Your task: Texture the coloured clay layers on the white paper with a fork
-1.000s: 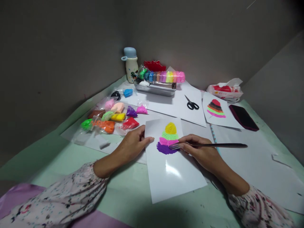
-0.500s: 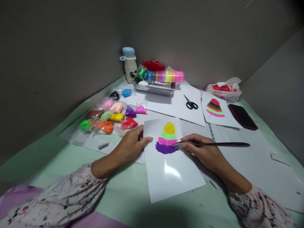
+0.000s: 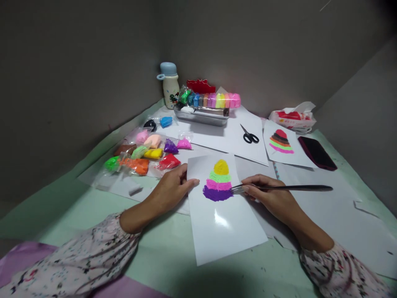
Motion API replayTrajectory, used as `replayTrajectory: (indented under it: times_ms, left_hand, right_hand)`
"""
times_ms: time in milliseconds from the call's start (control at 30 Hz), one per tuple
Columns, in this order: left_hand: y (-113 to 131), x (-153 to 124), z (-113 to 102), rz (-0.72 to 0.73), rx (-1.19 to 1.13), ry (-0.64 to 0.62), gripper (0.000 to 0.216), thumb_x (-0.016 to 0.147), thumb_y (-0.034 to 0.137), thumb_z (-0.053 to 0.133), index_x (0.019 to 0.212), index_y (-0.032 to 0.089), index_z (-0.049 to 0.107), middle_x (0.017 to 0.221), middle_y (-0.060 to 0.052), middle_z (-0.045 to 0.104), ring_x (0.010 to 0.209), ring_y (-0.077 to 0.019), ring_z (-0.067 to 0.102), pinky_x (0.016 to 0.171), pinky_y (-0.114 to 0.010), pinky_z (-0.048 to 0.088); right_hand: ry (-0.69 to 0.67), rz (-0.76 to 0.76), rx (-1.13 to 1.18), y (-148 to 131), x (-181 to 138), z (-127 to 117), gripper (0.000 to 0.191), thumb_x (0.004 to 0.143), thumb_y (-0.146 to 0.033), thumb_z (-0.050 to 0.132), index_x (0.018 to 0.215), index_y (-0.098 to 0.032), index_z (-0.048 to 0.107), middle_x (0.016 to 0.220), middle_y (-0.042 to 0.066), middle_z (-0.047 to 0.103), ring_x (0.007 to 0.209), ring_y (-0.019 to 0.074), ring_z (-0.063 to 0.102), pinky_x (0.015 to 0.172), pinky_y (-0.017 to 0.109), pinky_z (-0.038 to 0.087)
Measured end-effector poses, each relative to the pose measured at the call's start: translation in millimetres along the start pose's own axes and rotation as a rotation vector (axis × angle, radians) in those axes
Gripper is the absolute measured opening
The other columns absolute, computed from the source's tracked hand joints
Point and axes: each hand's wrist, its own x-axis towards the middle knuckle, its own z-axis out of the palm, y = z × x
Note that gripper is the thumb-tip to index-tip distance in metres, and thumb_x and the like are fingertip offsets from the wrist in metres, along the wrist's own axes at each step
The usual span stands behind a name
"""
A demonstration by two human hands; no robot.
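My left hand (image 3: 173, 186) grips the left edge of a glossy white sheet of paper (image 3: 226, 244), thumb on top. On the sheet lies a layered clay picture (image 3: 218, 182), with yellow at the tip, then light green, pink and a wide purple band. In my right hand (image 3: 269, 194) is a fork (image 3: 294, 188), held near its head with the dark handle pointing right. The fork's tines are at the right end of the purple band; whether they touch the clay I cannot tell.
Bagged coloured clay (image 3: 139, 153) lies at left. Behind are a metal tray (image 3: 201, 117), a clay pack (image 3: 214, 100) and a bottle (image 3: 170, 89). Scissors (image 3: 249, 134), a second layered picture (image 3: 281, 141), a phone (image 3: 316, 153) and tissues (image 3: 293, 118) are at right.
My right hand and the fork have shifted slightly right, bringing the tines from inside the purple and pink bands to their right end. My left hand and the sheet stay put.
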Motion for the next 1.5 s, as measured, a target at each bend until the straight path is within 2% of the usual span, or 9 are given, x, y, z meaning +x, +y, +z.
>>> replayTrajectory:
  times_ms: [233,667,867,1233,1500]
  left_hand:
    - [1.2,-0.4,0.3,0.0,-0.018,-0.002,0.027,0.082,0.035,0.054,0.1,0.016,0.058,0.079,-0.002,0.06,0.069,-0.0158,0.055,0.061,-0.029,0.042]
    - [8.9,-3.0,0.8,-0.015,-0.077,0.012,0.023,0.079,0.032,0.055,0.095,0.016,0.06,0.078,-0.003,0.062,0.07,-0.0168,0.056,0.059,-0.028,0.043]
    - [9.5,-3.3,1.0,-0.02,-0.08,0.017,0.023,0.078,0.032,0.055,0.094,0.017,0.06,0.074,-0.002,0.061,0.066,-0.0164,0.056,0.057,-0.028,0.043]
    - [11.3,-3.6,0.3,-0.025,-0.065,0.01,0.025,0.079,0.032,0.055,0.097,0.017,0.06,0.082,-0.004,0.064,0.071,-0.0175,0.057,0.061,-0.029,0.044]
    - [11.7,-4.5,0.3,-0.043,-0.085,0.015,0.023,0.079,0.034,0.056,0.095,0.017,0.059,0.076,-0.003,0.061,0.07,-0.0182,0.056,0.062,-0.031,0.045]
  right_hand:
    - [0.039,0.011,0.033,-3.5,-2.3,5.6,0.018,0.072,-0.033,0.072,0.085,-0.019,0.071,0.069,0.001,0.067,0.059,0.0108,0.056,0.054,0.023,0.045]
    - [-0.056,-0.103,0.104,-9.5,-1.3,24.8,0.015,0.075,-0.03,0.069,0.086,-0.02,0.071,0.079,0.003,0.072,0.067,0.0143,0.064,0.064,0.029,0.053]
    - [-0.073,-0.098,0.102,-11.1,-1.3,26.8,0.015,0.075,-0.031,0.07,0.085,-0.02,0.071,0.079,0.004,0.072,0.067,0.0143,0.065,0.065,0.029,0.054]
    - [-0.071,-0.107,0.085,-10.7,-1.3,25.2,0.015,0.074,-0.031,0.069,0.084,-0.02,0.072,0.08,0.004,0.072,0.07,0.0149,0.066,0.067,0.03,0.055]
    - [-0.069,-0.092,0.066,-8.3,-0.8,20.4,0.02,0.074,-0.034,0.07,0.087,-0.019,0.072,0.081,0.005,0.072,0.07,0.0166,0.065,0.066,0.032,0.054]
